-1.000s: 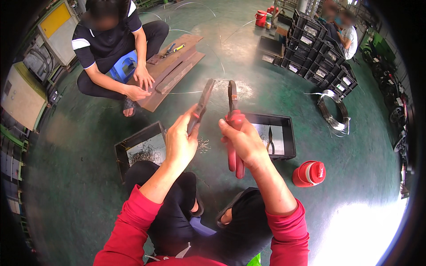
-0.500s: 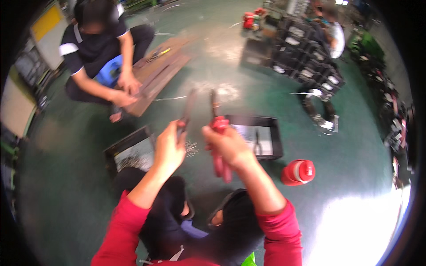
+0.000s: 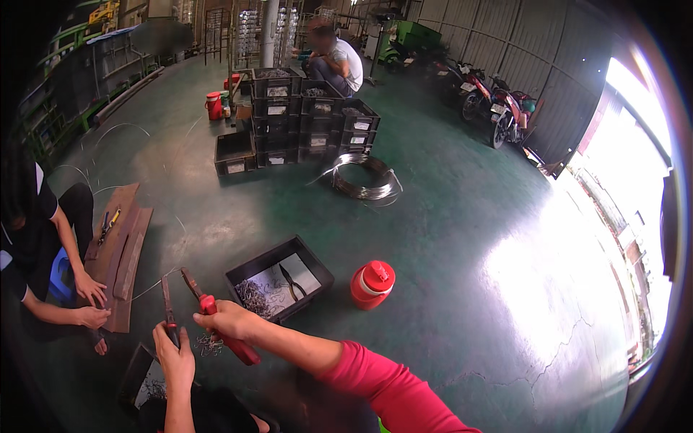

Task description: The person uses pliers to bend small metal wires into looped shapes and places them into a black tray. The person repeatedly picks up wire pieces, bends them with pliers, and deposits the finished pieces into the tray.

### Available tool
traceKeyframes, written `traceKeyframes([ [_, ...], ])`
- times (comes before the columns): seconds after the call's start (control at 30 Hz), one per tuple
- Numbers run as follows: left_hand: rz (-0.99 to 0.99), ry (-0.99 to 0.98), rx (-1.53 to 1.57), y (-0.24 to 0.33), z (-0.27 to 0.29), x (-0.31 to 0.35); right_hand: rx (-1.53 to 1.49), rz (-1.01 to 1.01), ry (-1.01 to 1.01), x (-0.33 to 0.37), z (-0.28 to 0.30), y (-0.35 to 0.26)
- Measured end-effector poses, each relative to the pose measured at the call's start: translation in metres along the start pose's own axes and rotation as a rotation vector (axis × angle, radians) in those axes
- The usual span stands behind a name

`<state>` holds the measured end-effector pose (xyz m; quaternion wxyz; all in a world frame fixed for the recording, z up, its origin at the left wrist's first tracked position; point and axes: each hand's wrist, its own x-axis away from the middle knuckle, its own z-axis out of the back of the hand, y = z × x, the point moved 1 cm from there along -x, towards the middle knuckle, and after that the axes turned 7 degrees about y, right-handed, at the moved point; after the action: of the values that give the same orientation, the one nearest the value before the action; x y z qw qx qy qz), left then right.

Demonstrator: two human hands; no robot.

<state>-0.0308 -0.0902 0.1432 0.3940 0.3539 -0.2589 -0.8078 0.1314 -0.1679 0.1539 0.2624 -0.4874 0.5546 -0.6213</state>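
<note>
My left hand [image 3: 175, 355] is closed around the dark grip of a long, narrow metal tool [image 3: 167, 299], which points up and away from me; its exact kind is unclear. Just to its right, my right hand [image 3: 232, 320] grips red-handled pliers [image 3: 191, 283], jaws pointing away and slightly left. The two tool tips are close together but apart. A small pile of bent wire pieces [image 3: 209, 345] lies on the floor below the pliers. Beyond my right hand stands a black bin [image 3: 317, 263] holding bent wire pieces [image 3: 253, 297] and another pair of pliers [image 3: 291, 281].
A second black bin [image 3: 130, 379] is at lower left. A red jug [image 3: 372, 285] stands right of the first bin. Farther off are a wire coil [image 3: 361, 189], stacked black crates [image 3: 278, 130] and motorbikes [image 3: 505, 115]. A co-worker [image 3: 65, 238] crouches by wooden boards [image 3: 128, 267].
The view has swung right and up, so my hands, the bins and the co-worker appear farther left. Both hands still hold their tools.
</note>
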Motion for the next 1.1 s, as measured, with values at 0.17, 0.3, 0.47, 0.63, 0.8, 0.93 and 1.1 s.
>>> traceKeyframes([
  [0.17,0.033,-0.006,0.041,0.006,0.002,-0.001,0.069,-0.039,-0.054,0.005,0.002,-0.009],
  [0.3,0.014,0.030,0.016,0.001,0.001,-0.001,0.198,0.003,-0.038,0.011,0.003,-0.013],
  [0.47,0.021,0.056,-0.010,-0.004,0.005,0.000,0.270,0.057,-0.124,0.012,0.009,-0.012],
  [0.63,0.104,0.000,0.011,0.003,0.012,0.002,0.320,0.009,-0.098,0.013,0.006,-0.013],
  [0.8,0.205,-0.064,0.125,0.009,0.019,0.001,0.324,-0.078,-0.158,0.017,0.005,-0.021],
  [0.93,0.145,-0.019,0.133,0.007,0.019,0.001,0.316,-0.117,-0.175,0.020,0.004,-0.025],
  [1.1,0.060,0.053,0.106,-0.002,0.020,0.002,0.235,-0.105,-0.174,0.023,-0.002,-0.028],
])
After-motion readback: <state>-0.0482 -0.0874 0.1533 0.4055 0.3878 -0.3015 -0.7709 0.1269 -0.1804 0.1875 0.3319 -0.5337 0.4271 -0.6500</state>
